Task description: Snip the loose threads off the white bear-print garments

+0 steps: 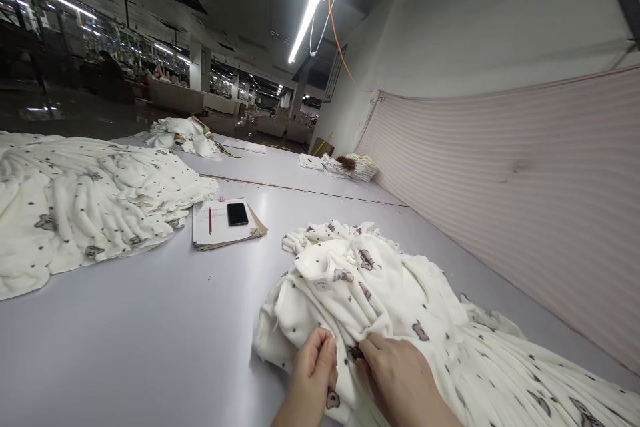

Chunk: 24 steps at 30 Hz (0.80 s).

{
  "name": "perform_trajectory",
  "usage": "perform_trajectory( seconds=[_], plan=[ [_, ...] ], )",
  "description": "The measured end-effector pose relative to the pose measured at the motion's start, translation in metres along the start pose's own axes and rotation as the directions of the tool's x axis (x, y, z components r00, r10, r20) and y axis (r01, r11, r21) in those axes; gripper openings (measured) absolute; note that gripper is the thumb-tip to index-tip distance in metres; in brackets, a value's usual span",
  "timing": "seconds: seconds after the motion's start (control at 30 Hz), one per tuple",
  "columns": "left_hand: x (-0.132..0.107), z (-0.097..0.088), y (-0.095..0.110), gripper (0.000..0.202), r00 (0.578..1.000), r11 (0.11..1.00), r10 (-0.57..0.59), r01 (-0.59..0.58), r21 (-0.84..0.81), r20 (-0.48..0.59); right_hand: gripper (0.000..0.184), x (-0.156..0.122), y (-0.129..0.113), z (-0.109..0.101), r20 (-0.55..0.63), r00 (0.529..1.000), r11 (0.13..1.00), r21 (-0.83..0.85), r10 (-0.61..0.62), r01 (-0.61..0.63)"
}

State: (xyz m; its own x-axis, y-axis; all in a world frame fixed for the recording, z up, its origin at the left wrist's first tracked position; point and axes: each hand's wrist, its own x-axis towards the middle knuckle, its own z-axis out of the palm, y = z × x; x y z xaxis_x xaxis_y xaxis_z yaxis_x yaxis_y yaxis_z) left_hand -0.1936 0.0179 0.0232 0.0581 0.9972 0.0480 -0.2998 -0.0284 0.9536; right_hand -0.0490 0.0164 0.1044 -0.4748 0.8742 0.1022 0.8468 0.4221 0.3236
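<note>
A heap of white soft fabric garments point(350, 280) printed with small bears and dark dots lies on the table in front of me. A small label marked XL point(321, 285) shows near a neckline on top. My left hand point(315, 363) is closed in a pinch at the heap's near side, on the garment's cloth; its fingertips are partly hidden. Just to its right, my right hand point(397, 370) grips a fold of the same garment, knuckles up. Between the hands a dark patch point(355, 351) shows by the right fingers; I cannot tell whether it is print or an object.
On the left lies a large pile of matching fabric point(100, 197). Beside it, a paper stack point(225, 235) carries a red pen point(210, 220) and a black phone point(237, 214). More cloth bundles point(350, 165) sit at the back. A pink striped sheet point(500, 167) hangs along the right.
</note>
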Motion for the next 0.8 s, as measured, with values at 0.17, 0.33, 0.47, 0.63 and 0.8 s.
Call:
perform_trajectory(
  seconds=[0.17, 0.33, 0.47, 0.63, 0.8],
  plan=[
    [-0.003, -0.017, -0.002, 0.028, 0.996, 0.992, 0.036, -0.026, 0.123, -0.083, 0.015, 0.000, 0.008, -0.003, 0.026, 0.998, 0.997, 0.041, 0.057, -0.058],
    [-0.006, 0.003, -0.010, 0.017, 0.940, 0.676, 0.332, -0.298, 0.674, 0.083, 0.014, 0.000, 0.012, -0.001, 0.060, 0.998, 0.998, 0.039, 0.036, -0.038],
    [-0.003, 0.009, -0.013, 0.024, 0.922, 0.576, 0.363, -0.337, 0.745, 0.136, 0.017, -0.004, 0.009, 0.007, 0.019, 0.999, 1.000, 0.005, -0.028, 0.027],
    [-0.003, 0.009, -0.018, 0.020, 0.943, 0.843, 0.330, -0.283, 0.457, -0.026, 0.021, -0.002, -0.001, 0.017, 0.013, 0.998, 0.995, -0.084, -0.059, 0.060],
    [-0.004, -0.001, -0.016, 0.026, 0.937, 0.941, 0.306, -0.272, 0.199, -0.167, 0.020, 0.001, 0.004, 0.021, -0.005, 0.996, 0.992, -0.096, -0.085, 0.084]
  ],
)
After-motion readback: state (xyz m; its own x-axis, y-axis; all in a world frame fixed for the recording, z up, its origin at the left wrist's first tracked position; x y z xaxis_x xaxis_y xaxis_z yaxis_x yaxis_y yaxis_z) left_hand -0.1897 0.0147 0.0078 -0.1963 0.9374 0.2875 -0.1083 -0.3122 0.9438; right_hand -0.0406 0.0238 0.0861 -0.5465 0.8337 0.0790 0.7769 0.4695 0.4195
